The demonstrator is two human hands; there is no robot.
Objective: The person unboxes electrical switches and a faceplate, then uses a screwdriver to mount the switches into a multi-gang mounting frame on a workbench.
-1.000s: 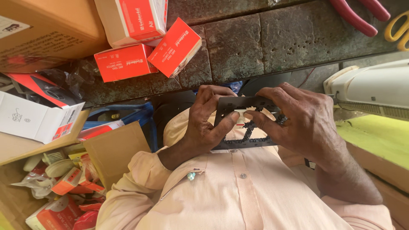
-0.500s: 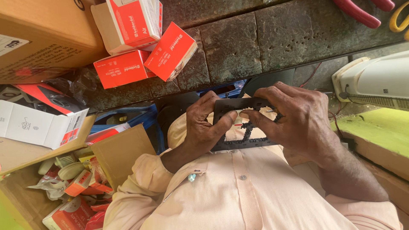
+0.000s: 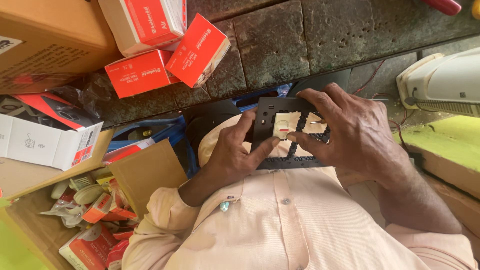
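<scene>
In the head view you hold the black plate [image 3: 295, 161] up against your chest, just above the buttons of your pale shirt [image 3: 280, 220], with its long axis running across you from left to right and its open grid of slots facing up at you. A small white switch module [image 3: 281, 122] with a red mark sits in the left part of that grid. Your left hand [image 3: 230, 155] is closed on the plate's left end, thumb lying along the lower edge right under the module and the other fingers curled over the top corner. Your right hand [image 3: 360, 135] is clamped over the right half, fingers spread across the top edge and one fingertip pointing in at the module from the right. The module lies between your two thumbs, a little nearer the left hand, and both hands touch the plate. Beyond your hands runs a rough dark stone ledge [image 3: 300, 45] with several red boxes [image 3: 142, 75] piled on it and a large cardboard box [image 3: 45, 40] at its left end. Lower left, a white box [image 3: 45, 142] lies near an open carton [image 3: 145, 167] crowded with small packets. To your right stand a white plastic casing [image 3: 445, 80] and a green surface [image 3: 450, 140], so room on both sides is tight
</scene>
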